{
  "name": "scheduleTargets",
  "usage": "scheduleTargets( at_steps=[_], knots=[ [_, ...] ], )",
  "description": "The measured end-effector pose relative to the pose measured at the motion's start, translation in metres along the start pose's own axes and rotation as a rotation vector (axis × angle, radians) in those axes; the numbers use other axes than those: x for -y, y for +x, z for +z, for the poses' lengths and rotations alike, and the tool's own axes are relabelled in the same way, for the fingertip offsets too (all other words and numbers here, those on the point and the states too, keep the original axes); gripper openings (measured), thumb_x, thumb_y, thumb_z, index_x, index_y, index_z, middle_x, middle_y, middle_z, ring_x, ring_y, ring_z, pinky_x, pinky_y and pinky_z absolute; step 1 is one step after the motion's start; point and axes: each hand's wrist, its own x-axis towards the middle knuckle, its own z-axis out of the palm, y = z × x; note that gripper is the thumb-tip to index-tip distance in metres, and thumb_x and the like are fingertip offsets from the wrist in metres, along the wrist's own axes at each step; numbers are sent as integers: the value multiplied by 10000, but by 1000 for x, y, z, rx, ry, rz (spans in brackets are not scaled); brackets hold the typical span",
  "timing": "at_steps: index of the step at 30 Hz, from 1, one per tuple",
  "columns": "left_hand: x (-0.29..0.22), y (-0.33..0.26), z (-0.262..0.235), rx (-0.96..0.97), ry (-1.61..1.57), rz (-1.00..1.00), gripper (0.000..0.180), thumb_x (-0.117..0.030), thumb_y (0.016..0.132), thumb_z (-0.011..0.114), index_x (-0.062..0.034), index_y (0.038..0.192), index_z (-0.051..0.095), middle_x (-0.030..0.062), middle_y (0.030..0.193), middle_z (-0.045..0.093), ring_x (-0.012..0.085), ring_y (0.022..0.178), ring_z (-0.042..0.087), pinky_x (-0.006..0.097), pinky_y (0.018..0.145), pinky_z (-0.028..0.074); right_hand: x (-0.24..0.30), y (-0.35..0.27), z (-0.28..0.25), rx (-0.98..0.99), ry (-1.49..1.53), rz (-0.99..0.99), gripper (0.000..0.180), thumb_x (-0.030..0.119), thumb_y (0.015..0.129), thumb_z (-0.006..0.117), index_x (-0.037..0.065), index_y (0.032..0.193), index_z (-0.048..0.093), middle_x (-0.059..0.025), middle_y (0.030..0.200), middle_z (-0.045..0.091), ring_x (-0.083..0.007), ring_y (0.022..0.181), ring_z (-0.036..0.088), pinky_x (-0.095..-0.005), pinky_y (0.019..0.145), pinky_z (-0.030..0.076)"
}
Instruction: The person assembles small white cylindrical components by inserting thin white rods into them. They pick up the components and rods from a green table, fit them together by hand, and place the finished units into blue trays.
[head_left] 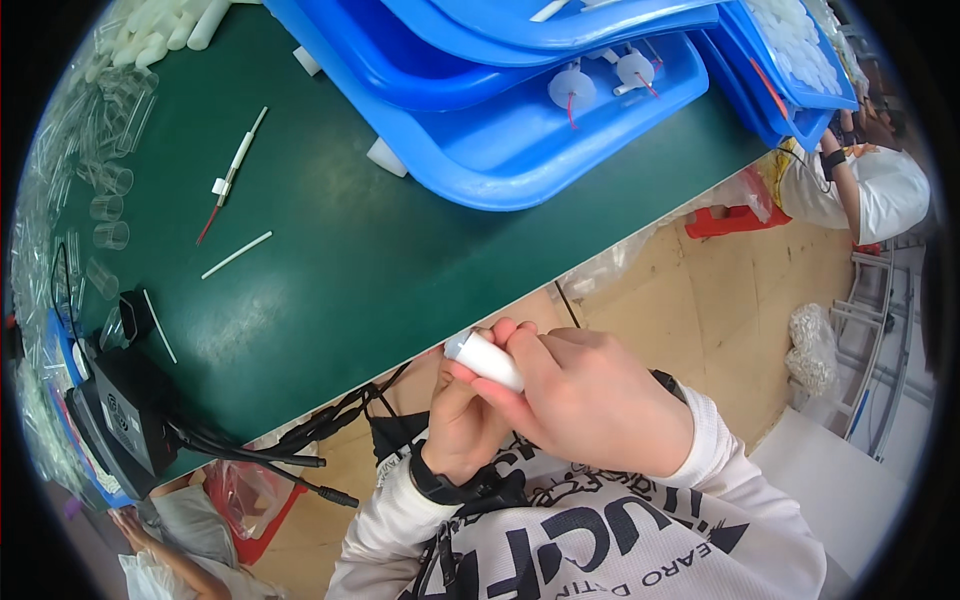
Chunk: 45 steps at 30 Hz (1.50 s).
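Over on the far left edge of the green table [330, 260] there's a heap of clear little tubes [105, 180], and below them a black box [125, 415] with cables [290, 450] trailing off toward the person's lap. A bit further in, lying loose on the mat: a thin white rod with a red wire tail [228, 180] and a plain white stick [236, 255] just below it, apart from each other. Neither is being touched.

Middle of the shot is where the work is. The left hand [462, 425] is curled up from below, fingers closed around the lower end of a white plastic cylinder [484, 360], and the right hand [585, 400] is wrapped over the top of it, fingers pressed on the barrel. So both hands are pinching the same piece, held just off the table's near edge, over the lap. I can't see what's going on at the hidden end, the right palm covers it.

Up top and to the right, stacked blue trays [520, 150] hold a couple of round white parts with red wires [572, 90], and the far-right tray [790, 95] is full of white pieces. A second person [870, 185] sits beyond the table corner.

My guess on progress: somewhere in the middle. A few look-finished parts sit in the tray, plenty of loose stock left, and this one is not yet set down.
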Motion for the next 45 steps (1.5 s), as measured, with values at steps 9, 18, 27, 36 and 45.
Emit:
scheduleTargets(
  at_steps=[9, 18, 27, 36, 45],
  knots=[
    [-6, -3, -1, -53, -13, -58, 318, -269, 881, 560, -58, 1118, 542, 60, 1203, 540, 232, 1180, 460, 384, 1002, 364, 5, -6, 13, -91, -42, 35, 288, 219, 822, 619, -44, 840, 502, -122, 610, 542, -274, 523, 573, -340, 458, 449],
    [-33, -9, 13, -145, 399, 51, 268, -146, 848, 605, -45, 1095, 581, 113, 1116, 597, 229, 1062, 556, 376, 942, 424, -10, -14, 54, -305, 382, -19, 249, 192, 870, 536, -32, 968, 489, -144, 713, 573, -291, 590, 576, -349, 525, 459],
    [-37, -10, 16, -218, 471, 15, 286, -181, 837, 614, -54, 1089, 570, 130, 1051, 610, 312, 1027, 566, 413, 904, 446, 6, -15, 54, -120, 839, 224, 286, 172, 910, 477, -80, 1045, 461, -181, 760, 572, -345, 620, 583, -372, 553, 462],
    [-38, -6, 9, -250, 547, 64, 358, -213, 757, 705, -58, 1052, 574, 117, 1008, 615, 313, 997, 578, 416, 901, 447, -19, -8, 74, -222, 682, -63, 349, 151, 856, 554, -117, 1059, 460, -199, 800, 571, -354, 670, 580, -380, 602, 470],
    [-29, -2, 1, -246, 487, 95, 418, -259, 736, 731, -58, 1067, 573, 110, 983, 629, 315, 997, 576, 431, 923, 435, -33, -1, 56, -146, 524, -171, 374, 177, 864, 526, -116, 1087, 465, -185, 765, 568, -337, 630, 574, -351, 582, 474]
  ],
)
